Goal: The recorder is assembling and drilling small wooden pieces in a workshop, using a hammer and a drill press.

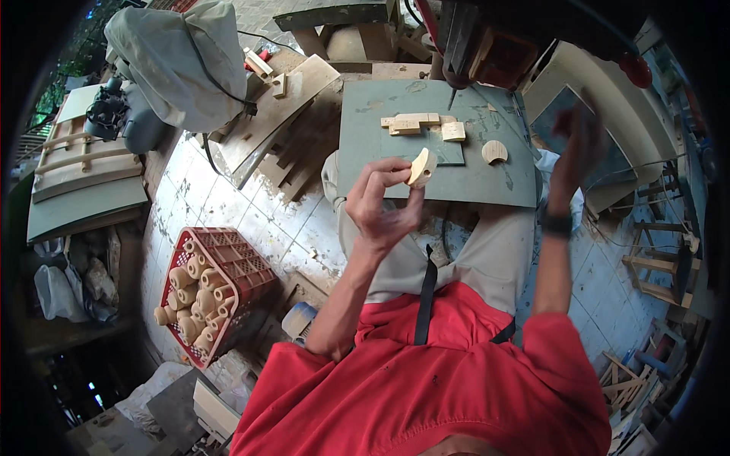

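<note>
My left hand [380, 204] pinches a small pale wooden crescent [420, 169] with a hole in its side. It is held up above the near part of a grey-green board [361, 125]. On that board lie several wooden blocks [411, 123] joined in a row, and a round wooden disc [494, 151] with a notch at its lower edge. Above the blocks, a drill bit [452, 99] points down from a dark drill press [487, 49]. My right hand [578, 144] is raised right of the board, below a red knob [636, 70]; motion smears its fingers.
A red plastic crate [247, 262] full of turned wooden pieces stands on the tiled floor at left. Planks [266, 121] and a cloth-covered machine [179, 64] are at far left. A curved pale panel [601, 83] stands at right, beyond my right hand.
</note>
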`<state>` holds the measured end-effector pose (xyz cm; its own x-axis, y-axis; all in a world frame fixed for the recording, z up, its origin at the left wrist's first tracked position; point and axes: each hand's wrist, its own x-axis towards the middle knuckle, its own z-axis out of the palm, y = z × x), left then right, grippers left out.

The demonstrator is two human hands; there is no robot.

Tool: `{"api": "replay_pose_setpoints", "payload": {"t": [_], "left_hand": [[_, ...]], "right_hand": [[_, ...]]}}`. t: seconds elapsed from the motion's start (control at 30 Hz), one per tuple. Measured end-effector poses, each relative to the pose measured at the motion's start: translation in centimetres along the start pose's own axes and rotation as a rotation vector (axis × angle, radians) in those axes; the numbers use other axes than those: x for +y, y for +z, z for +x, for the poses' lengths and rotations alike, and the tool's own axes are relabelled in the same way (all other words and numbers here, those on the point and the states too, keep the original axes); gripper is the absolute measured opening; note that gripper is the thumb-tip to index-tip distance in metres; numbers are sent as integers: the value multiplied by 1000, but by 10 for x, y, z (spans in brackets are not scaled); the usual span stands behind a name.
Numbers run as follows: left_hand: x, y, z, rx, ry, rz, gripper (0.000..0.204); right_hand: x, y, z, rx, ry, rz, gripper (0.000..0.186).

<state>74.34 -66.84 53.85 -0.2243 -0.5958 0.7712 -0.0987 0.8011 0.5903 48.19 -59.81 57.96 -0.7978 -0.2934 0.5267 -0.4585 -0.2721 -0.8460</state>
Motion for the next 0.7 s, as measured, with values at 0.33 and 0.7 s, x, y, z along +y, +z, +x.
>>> {"api": "replay_pose_setpoints", "payload": {"t": [0.33, 0.7], "left_hand": [[54, 2, -12, -51, -829, -747, 44], [63, 7, -38, -133, -1295, -1762, 43]], "right_hand": [[-73, -3, -132, -511, 288, 174, 50], [-69, -12, -142, -584, 335, 361, 48]]}}
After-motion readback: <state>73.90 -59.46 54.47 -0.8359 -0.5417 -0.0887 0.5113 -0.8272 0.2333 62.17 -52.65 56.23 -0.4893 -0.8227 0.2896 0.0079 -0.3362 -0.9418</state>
